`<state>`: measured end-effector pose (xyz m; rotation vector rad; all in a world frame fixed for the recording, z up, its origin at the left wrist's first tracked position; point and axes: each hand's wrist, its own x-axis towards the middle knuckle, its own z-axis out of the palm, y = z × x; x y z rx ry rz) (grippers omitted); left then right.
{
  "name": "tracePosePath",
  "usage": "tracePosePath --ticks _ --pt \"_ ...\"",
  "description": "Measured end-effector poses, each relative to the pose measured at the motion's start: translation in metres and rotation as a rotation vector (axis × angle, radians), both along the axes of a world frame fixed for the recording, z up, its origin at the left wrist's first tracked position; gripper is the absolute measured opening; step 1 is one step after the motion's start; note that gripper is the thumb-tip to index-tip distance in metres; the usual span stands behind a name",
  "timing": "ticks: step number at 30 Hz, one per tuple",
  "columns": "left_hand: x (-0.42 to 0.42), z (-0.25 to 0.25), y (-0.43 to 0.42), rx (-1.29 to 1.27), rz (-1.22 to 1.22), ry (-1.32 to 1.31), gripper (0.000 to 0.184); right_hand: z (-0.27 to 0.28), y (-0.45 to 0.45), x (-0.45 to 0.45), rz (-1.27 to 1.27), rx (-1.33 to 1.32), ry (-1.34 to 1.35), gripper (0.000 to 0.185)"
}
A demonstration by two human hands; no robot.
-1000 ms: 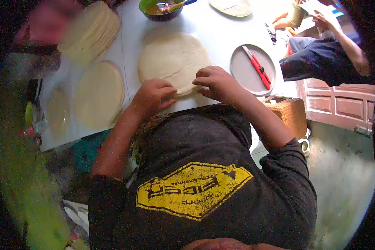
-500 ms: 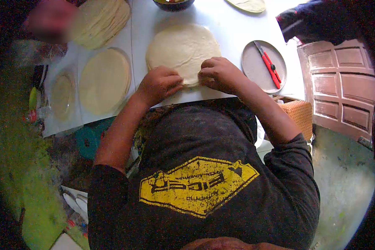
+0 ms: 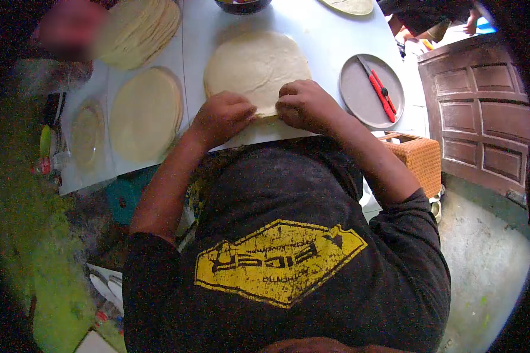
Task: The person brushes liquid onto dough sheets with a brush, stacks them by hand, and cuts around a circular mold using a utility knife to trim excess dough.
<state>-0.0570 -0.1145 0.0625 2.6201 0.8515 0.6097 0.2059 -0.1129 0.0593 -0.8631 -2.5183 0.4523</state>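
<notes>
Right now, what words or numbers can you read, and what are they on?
"EIGER": upside down on the yellow, black-edged badge of the dark cloth T-shirt.
"AUTHENTIC": probably, in smaller letters on that badge.
The other small line there is too blurred to read. I can't make out any other words or numbers.

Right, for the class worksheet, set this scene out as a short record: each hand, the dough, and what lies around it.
Left hand: pinching the near edge of the dough
Right hand: pinching the same edge, a little to the right
Dough: pale, flat, roughly round, on the white table
Right of dough: grey plate with a red-handled tool lying on it
Left of dough: pale disc; beyond it, a stack of flat rounds
Beyond dough: dark bowl, cut off by the picture's edge
</notes>
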Motion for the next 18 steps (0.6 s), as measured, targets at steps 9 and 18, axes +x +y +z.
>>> tracePosePath --ticks 9,18 --pt "0.004 0.000 -0.003 -0.004 -0.012 -0.063 0.019 -0.003 -0.002 -0.001 -0.021 -0.011 0.000 0.011" --pt "0.008 -0.017 0.002 0.023 -0.006 0.063 0.014 -0.043 -0.003 0.002 -0.135 -0.169 0.239 0.017"
